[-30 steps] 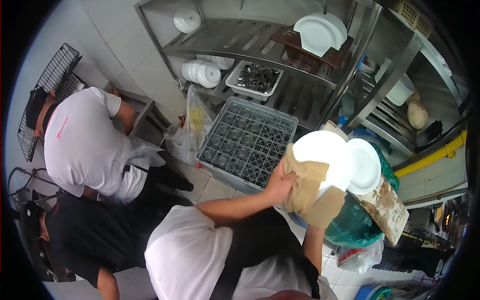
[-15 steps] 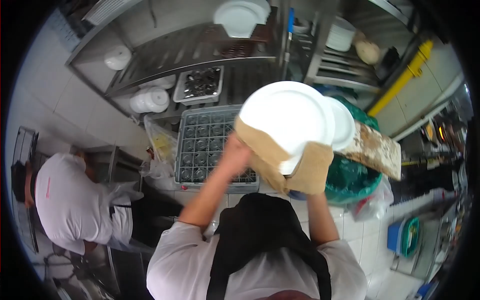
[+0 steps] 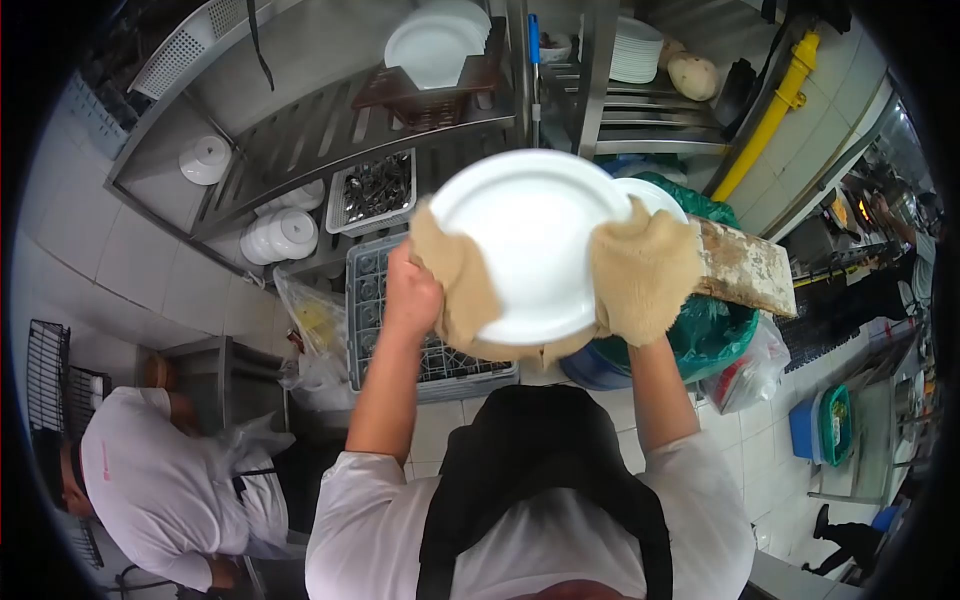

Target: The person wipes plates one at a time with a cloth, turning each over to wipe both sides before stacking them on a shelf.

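A large white plate is held up in front of my chest. Around its lower and side edges runs a tan cloth. My left hand grips the plate's left edge through the cloth. At the right edge, my right hand is covered by the cloth, and only the wrist shows below it. Another white plate lies behind on the right, beside a worn board. Under the held plate and to its left is a grey glass rack.
A co-worker bends at the lower left. Steel shelves hold plates, bowls and a cutlery basket. On the right are a green-lined bin, a yellow pipe and a blue crate.
The large plate has moved left and lies flatter, with the cloth now at both side edges. My left hand has shifted left and up. The co-worker has bent lower.
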`<state>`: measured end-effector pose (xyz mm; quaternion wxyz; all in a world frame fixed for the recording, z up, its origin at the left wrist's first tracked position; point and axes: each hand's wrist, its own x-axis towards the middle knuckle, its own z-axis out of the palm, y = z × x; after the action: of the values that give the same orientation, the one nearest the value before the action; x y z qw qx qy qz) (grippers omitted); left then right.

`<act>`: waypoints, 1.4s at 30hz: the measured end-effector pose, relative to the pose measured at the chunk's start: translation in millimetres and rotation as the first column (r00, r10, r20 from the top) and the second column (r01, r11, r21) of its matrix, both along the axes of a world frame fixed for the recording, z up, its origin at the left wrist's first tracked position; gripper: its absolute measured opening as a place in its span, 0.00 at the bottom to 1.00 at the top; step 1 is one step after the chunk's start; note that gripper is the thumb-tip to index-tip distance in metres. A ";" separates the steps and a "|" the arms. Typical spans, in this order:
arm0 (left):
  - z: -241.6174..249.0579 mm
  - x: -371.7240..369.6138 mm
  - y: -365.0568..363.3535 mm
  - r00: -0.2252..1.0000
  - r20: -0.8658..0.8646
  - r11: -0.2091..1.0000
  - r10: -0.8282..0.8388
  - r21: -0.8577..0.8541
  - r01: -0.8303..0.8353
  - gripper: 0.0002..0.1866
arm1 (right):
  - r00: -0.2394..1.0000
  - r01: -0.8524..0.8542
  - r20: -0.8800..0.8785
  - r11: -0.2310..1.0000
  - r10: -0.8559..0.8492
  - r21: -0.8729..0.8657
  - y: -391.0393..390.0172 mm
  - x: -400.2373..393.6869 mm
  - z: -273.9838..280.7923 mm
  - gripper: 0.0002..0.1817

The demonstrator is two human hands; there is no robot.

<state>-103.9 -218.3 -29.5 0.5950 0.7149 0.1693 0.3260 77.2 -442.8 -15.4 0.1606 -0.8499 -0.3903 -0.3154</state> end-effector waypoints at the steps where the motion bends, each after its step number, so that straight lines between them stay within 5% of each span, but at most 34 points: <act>1: -25.0 9.8 -15.3 0.979 0.061 0.975 0.195 -0.119 -0.187 0.25 | 0.999 0.008 -0.043 0.993 -0.003 0.116 9.5 1.0 -14.9 0.15; 3: -64.7 25.3 -57.2 0.834 0.094 0.808 0.544 -0.329 -0.489 0.33 | 0.996 0.007 -0.088 0.924 0.028 0.383 32.3 -8.9 -57.1 0.14; 6: -70.3 28.8 -89.0 0.852 0.278 0.891 0.442 -0.245 -0.382 0.35 | 0.998 -0.049 -0.001 0.864 0.057 0.502 47.5 -45.7 -93.7 0.13; 7: -45.9 19.9 -63.7 0.981 0.062 0.970 0.186 -0.168 -0.173 0.35 | 0.996 -0.072 -0.016 0.873 0.091 0.482 43.6 -43.9 -91.1 0.13; 8: -3.7 2.2 -16.1 0.981 -0.178 0.987 -0.080 -0.153 0.052 0.34 | 0.962 -0.108 -0.178 0.890 0.206 0.442 36.1 -34.8 -76.1 0.13; 10: 16.5 -6.6 12.5 0.936 -0.255 0.954 -0.242 -0.239 0.181 0.32 | 0.793 -0.142 -0.510 0.916 0.332 0.375 20.9 -16.9 -46.2 0.13; 12: 12.8 -0.3 11.0 0.999 0.034 0.943 -0.035 -0.330 0.044 0.27 | 0.624 0.042 -0.625 0.778 0.470 0.627 30.2 -6.2 -91.1 0.18; 13: -18.2 15.4 -12.9 0.937 0.135 0.906 0.322 -0.332 -0.264 0.24 | 0.707 -0.021 -0.585 0.839 0.397 0.544 30.8 -13.7 -79.1 0.17; 14: -50.8 30.6 -41.6 0.743 0.237 0.766 0.626 -0.364 -0.530 0.22 | 0.788 -0.070 -0.521 0.889 0.327 0.452 33.1 -21.4 -61.8 0.16; 17: -69.0 21.4 -72.8 0.851 0.203 0.833 0.485 0.190 -0.520 0.20 | 0.953 -0.092 -0.276 0.988 0.123 0.122 34.9 -50.6 -22.2 0.13; 19: -60.2 -13.4 -40.7 0.994 0.048 0.994 0.100 0.048 -0.102 0.21 | 0.931 -0.122 -0.306 0.958 0.201 0.260 31.3 -45.5 -48.1 0.13; 20: -51.2 -29.9 -23.4 0.994 0.001 0.993 -0.109 -0.049 0.109 0.22 | 0.857 -0.123 -0.376 0.848 0.352 0.515 33.2 -23.5 -95.0 0.12; 22: -24.9 -32.7 -16.0 0.927 0.163 0.940 -0.337 0.001 0.341 0.25 | 0.793 -0.006 -0.550 0.906 0.263 0.424 41.6 -33.1 -54.0 0.12; 23: -13.9 -17.7 -17.4 0.924 0.173 0.938 -0.340 -0.001 0.345 0.25 | 0.750 0.045 -0.627 0.931 0.208 0.363 45.5 -38.3 -33.6 0.12; 24: -10.5 2.4 -23.3 0.952 0.144 0.960 -0.271 -0.027 0.277 0.24 | 0.900 0.027 -0.435 1.000 -0.024 0.001 53.3 -49.1 -30.8 0.13; 25: -18.4 26.7 -31.3 0.978 0.106 0.981 -0.181 -0.058 0.188 0.24 | 0.978 0.104 -0.135 0.931 -0.160 -0.349 57.4 -57.3 -30.3 0.13; 26: -26.8 37.7 -34.9 0.988 0.086 0.988 -0.124 -0.085 0.132 0.24 | 0.971 -0.068 -0.231 0.997 0.059 -0.033 61.3 -51.3 -58.8 0.11; 29: -63.1 7.0 -81.5 0.996 0.065 0.992 -0.054 -0.113 0.061 0.23 | 0.959 -0.260 -0.097 0.963 0.266 0.069 33.9 -24.6 -60.4 0.08; 30: -61.8 -2.9 -95.4 0.995 0.073 0.989 -0.074 -0.124 0.083 0.22 | 0.986 -0.089 -0.145 0.996 0.086 -0.013 32.4 -26.4 -53.3 0.07; 33: -37.4 15.5 -81.8 0.986 0.059 0.973 -0.156 -0.162 0.164 0.21 | 0.946 0.325 0.078 0.916 -0.315 -0.234 38.0 -69.0 -49.0 0.08; 34: -34.7 34.5 -73.0 0.987 0.054 0.972 -0.151 -0.176 0.158 0.21 | 0.961 0.124 -0.227 0.978 -0.160 -0.167 36.5 -70.0 -60.3 0.07; 36: -44.3 49.4 -68.8 0.992 0.024 0.967 -0.121 -0.223 0.123 0.20 | 0.900 0.176 -0.407 0.984 -0.156 0.012 39.8 -56.3 -89.4 0.07; 38: -60.9 36.2 -84.3 0.994 -0.005 0.964 -0.109 -0.246 0.104 0.20 | 0.958 0.080 -0.286 0.987 -0.037 0.141 18.3 -27.3 -66.1 0.06; 39: -61.6 21.3 -88.0 0.990 -0.020 0.947 -0.143 -0.292 0.131 0.19 | 0.956 0.160 -0.203 0.958 -0.210 -0.239 -1.3 -22.1 -52.5 0.06; 42: -56.9 25.2 -90.4 0.972 -0.059 0.833 -0.228 -0.528 0.164 0.19 | 0.843 0.311 -0.400 0.932 -0.361 -0.185 -40.6 -6.3 -82.1 0.08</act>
<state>-78.7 -308.7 -86.4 0.7847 0.5596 0.2118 0.1621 71.0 -483.4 -97.5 0.1361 -0.9610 -0.2076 -0.1221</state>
